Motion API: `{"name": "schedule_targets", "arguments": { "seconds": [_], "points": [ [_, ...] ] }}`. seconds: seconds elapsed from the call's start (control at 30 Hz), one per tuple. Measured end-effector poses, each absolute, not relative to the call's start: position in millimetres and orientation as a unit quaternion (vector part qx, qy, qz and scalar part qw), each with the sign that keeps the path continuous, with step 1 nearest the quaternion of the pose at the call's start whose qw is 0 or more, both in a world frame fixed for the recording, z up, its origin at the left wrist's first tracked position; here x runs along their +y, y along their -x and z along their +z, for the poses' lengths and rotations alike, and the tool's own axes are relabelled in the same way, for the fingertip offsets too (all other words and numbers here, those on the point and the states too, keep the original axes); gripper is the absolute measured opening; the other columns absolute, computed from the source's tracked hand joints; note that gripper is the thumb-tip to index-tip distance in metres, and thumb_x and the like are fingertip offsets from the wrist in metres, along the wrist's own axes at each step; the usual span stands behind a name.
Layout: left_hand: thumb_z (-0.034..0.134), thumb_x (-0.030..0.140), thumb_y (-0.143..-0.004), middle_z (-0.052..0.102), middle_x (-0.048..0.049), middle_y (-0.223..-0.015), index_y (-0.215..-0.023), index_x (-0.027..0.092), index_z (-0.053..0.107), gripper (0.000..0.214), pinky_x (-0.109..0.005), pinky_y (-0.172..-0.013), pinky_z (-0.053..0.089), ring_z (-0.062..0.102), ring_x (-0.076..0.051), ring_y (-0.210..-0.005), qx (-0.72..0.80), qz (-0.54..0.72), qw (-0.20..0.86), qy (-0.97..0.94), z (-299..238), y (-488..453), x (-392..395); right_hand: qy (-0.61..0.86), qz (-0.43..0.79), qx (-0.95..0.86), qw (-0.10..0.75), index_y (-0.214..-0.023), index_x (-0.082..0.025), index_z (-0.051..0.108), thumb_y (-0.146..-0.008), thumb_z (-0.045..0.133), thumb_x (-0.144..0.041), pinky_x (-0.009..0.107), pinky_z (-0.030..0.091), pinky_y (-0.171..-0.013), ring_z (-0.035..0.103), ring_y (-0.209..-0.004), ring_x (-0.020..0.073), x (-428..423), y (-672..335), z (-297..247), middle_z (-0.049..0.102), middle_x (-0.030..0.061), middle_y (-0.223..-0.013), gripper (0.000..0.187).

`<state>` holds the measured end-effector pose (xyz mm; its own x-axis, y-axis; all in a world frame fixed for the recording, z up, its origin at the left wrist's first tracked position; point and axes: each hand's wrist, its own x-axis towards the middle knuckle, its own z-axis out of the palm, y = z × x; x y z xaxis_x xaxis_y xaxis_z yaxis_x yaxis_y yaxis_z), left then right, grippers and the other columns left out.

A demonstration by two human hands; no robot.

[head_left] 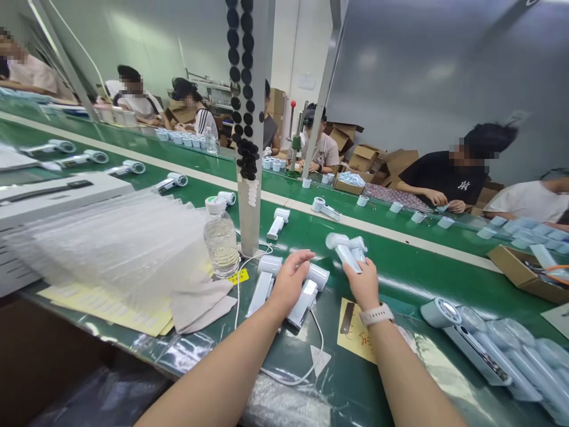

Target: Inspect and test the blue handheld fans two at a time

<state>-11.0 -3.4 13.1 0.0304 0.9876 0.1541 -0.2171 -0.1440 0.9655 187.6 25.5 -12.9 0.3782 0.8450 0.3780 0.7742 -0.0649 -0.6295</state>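
- The pale blue devices (349, 259), apparently two bunched together, are in my right hand (364, 279), its fingers closed around their handles.
- They project ahead and slightly left of that palm, round heads farthest away; the nearer handle's long axis slants back toward my wrist.
- My left hand (296, 276) is farther from them, fingers loosely extended rightward with nothing visible in its grasp.
- One device lies at its left (259, 293) and another at its right (317, 277), handles pointing back toward me; I can't tell whether I touch either.
- All have smooth, glossy casings: a cylindrical head joined to a slim, boxy handle.
- The tabletop (400, 267) beneath is shiny green.
- Left of my left hand stand a ribbed, clear plastic bottle (221, 243) and, beyond it, filmy, crinkled bags (124, 231).
- Right of my right hand, more devices (478, 350) lie side by side.
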Motion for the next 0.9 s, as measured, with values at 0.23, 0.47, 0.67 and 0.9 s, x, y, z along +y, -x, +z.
{"name": "schedule_targets", "arguments": {
  "seconds": [0.23,0.47,0.67,0.9],
  "points": [
    [0.080,0.041,-0.079,0.073,-0.0093,-0.098,-0.088,0.017,0.063,0.031,-0.038,-0.106,0.045,0.069,-0.021,-0.100,0.247,0.589,0.736,-0.222,14.0,-0.6,-5.1,0.604,0.025,-0.685,0.406,-0.111,-0.013,0.071,-0.084,0.062,-0.047,0.058,0.040,-0.110,0.042,-0.140,0.0411,-62.9,-142.5,4.8,0.043,0.0239,-0.152,0.045],
    [0.090,0.042,-0.065,0.076,-0.0093,-0.096,-0.097,0.016,0.069,0.047,-0.035,-0.090,0.054,0.071,-0.021,-0.087,0.220,0.526,0.789,-0.230,19.7,-1.2,-16.5,0.562,-0.036,-0.694,0.448,-0.121,-0.012,0.067,-0.086,0.060,-0.036,0.062,0.042,-0.109,0.046,-0.137,0.0411,-71.4,-128.0,2.0,0.044,0.0240,-0.150,0.043],
    [0.081,0.054,-0.071,0.077,-0.0119,-0.095,-0.103,0.014,0.072,0.053,-0.040,-0.097,0.054,0.072,-0.028,-0.097,0.181,0.484,0.821,-0.243,19.9,4.2,-15.2,0.528,0.021,-0.717,0.454,-0.130,-0.015,0.061,-0.088,0.061,-0.037,0.062,0.041,-0.110,0.042,-0.141,0.0406,-80.3,-120.5,-2.6,0.040,0.0223,-0.155,0.048],
    [0.078,0.068,-0.061,0.077,-0.0106,-0.090,-0.094,0.012,0.073,0.065,-0.038,-0.089,0.057,0.073,-0.026,-0.089,0.204,0.523,0.797,-0.223,16.5,8.7,-9.4,0.516,0.248,-0.637,0.517,-0.131,-0.019,0.051,-0.098,0.041,-0.035,0.050,0.056,-0.093,0.069,-0.108,0.0289,-67.7,-141.6,-13.1,0.069,0.0168,-0.119,0.038]
  ]
}}
